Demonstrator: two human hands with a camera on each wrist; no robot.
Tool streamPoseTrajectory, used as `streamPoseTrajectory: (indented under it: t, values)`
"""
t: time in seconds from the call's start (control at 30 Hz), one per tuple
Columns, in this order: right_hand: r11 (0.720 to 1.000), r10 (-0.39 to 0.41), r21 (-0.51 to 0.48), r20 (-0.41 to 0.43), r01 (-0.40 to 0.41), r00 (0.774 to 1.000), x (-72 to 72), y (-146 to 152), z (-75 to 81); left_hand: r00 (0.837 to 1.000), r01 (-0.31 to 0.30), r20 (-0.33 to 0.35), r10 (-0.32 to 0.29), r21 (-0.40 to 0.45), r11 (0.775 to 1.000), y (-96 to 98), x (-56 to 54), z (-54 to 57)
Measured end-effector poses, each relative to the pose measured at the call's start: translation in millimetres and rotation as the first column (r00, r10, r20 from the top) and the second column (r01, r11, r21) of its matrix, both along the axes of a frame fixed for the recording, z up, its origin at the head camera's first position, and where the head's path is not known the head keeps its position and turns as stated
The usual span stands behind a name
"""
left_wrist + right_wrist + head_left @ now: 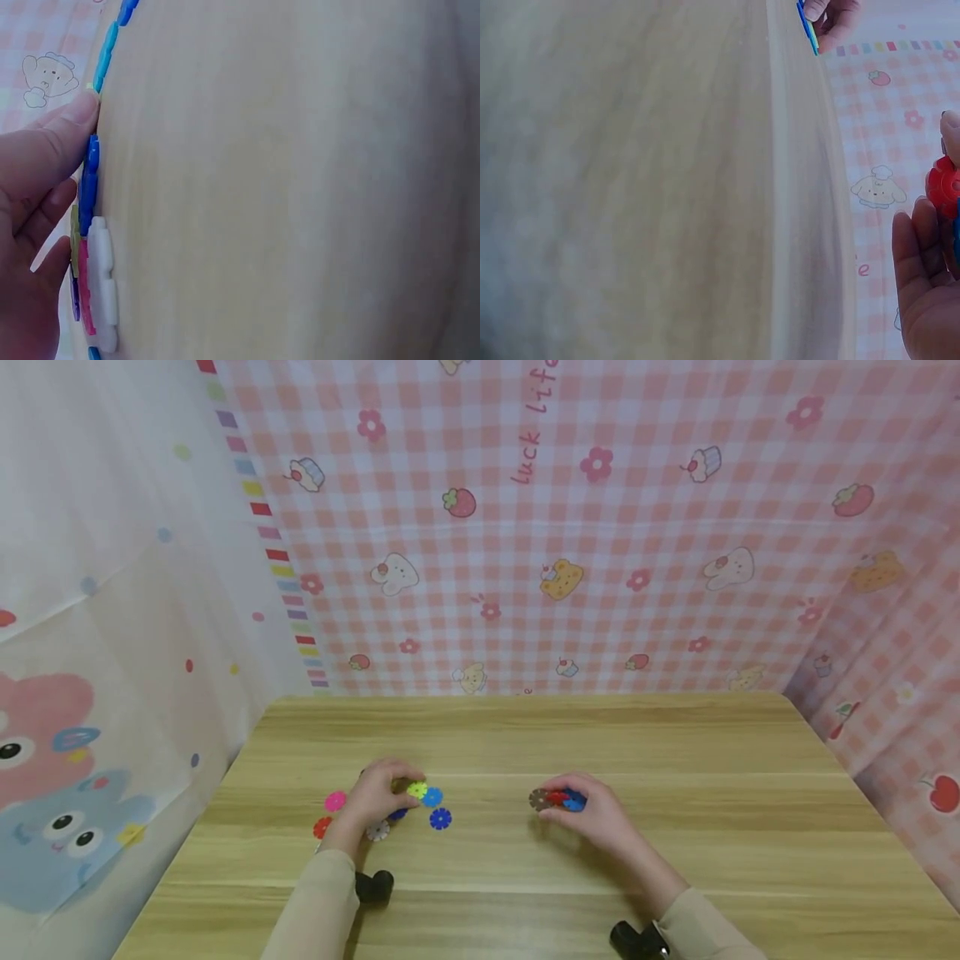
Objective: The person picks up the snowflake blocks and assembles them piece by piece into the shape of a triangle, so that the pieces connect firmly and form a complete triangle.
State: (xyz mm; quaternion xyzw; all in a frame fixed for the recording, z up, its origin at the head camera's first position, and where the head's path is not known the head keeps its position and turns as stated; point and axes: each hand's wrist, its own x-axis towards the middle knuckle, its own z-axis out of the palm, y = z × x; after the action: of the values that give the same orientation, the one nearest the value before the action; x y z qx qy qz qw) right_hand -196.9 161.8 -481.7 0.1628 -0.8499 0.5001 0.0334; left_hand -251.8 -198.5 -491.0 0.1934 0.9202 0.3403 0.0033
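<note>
My left hand (pixel 378 795) is at the left side of the table, thumb and forefinger pinching a yellow-green notched building disc (pixel 417 790). A light blue disc (pixel 432 797) lies against its right side; a dark blue disc (pixel 440 818) lies just below. Around the hand are a pink disc (pixel 335 801), a red disc (pixel 322 827) and a white disc (pixel 377 831). Farther right, my right hand (pixel 596 810) holds a brown disc (pixel 538 799), a red disc (pixel 943 186) and a blue disc (pixel 574 800) together. Its fingers hide how they join.
The wooden table (pixel 495 877) reaches back to a pink checked curtain (pixel 510 543). A pale curtain (pixel 150 568) hangs along the left. Black wrist cameras sit under both forearms, the left camera (pixel 375 887) and the right camera (pixel 633 939).
</note>
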Motion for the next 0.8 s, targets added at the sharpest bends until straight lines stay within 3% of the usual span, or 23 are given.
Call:
streamPoseTrajectory:
  t: [0.3,0.5,0.67,0.8]
  values:
    - [1.000,0.010,0.004,-0.010,-0.010,1.000,-0.1,-0.4,-2.1,1.000,-0.002,-0.016,0.002,-0.008,1.000,-2.4,-2.1,-4.9]
    - [1.000,0.010,0.009,0.009,-0.010,1.000,0.4,-0.7,-4.3,0.998,-0.045,0.036,0.044,0.049,0.998,-2.3,-1.2,-6.4]
    - [1.000,0.003,0.009,0.019,-0.003,1.000,-0.6,-1.6,-4.7,0.992,-0.102,0.077,0.096,0.082,0.991,1.4,2.3,-0.7]
    - [1.000,-0.012,0.005,0.036,0.012,0.999,-0.3,-2.7,-3.2,0.992,-0.099,0.094,0.085,0.154,0.983,10.2,6.7,9.9]
